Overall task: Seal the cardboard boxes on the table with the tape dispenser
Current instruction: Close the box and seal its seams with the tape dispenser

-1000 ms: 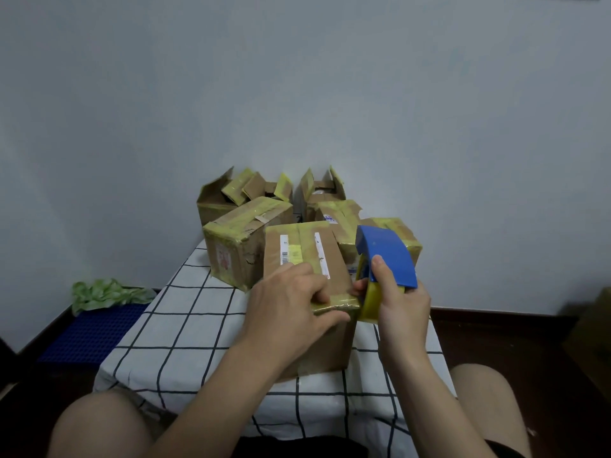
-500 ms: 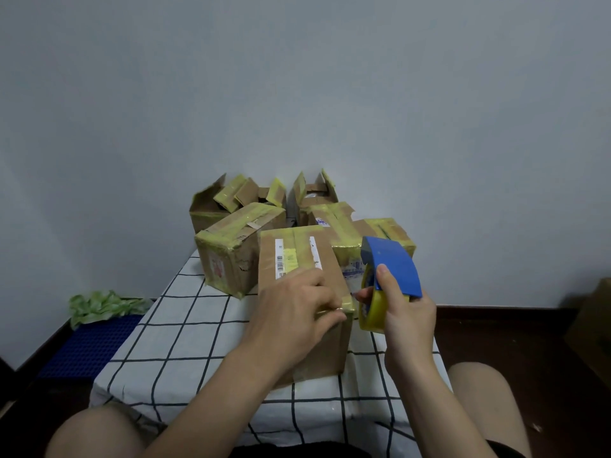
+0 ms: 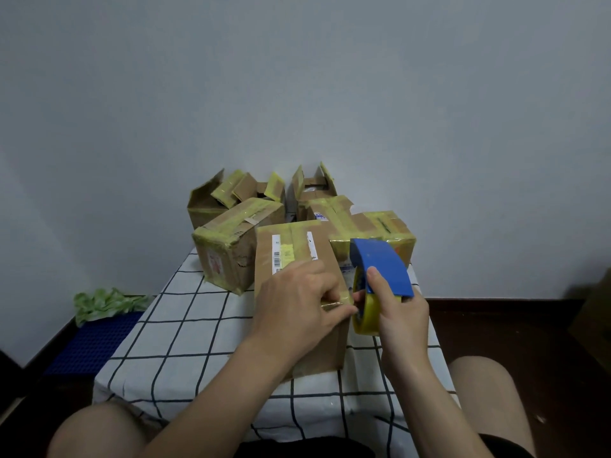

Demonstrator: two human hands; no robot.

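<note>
Perhaps six cardboard boxes (image 3: 297, 259), one tape dispenser (image 3: 380, 272), two hands (image 3: 297, 302).

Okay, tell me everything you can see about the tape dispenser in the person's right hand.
The tape dispenser has a curved blue plastic-looking cover over a roll of yellowish translucent tape. The right hand wraps it from behind, index finger lying along the blue cover. It is held off the table, tilted, at the near right edge of the front cardboard box. The left hand presses on that box's top edge, fingertips reaching toward the roll.
</note>
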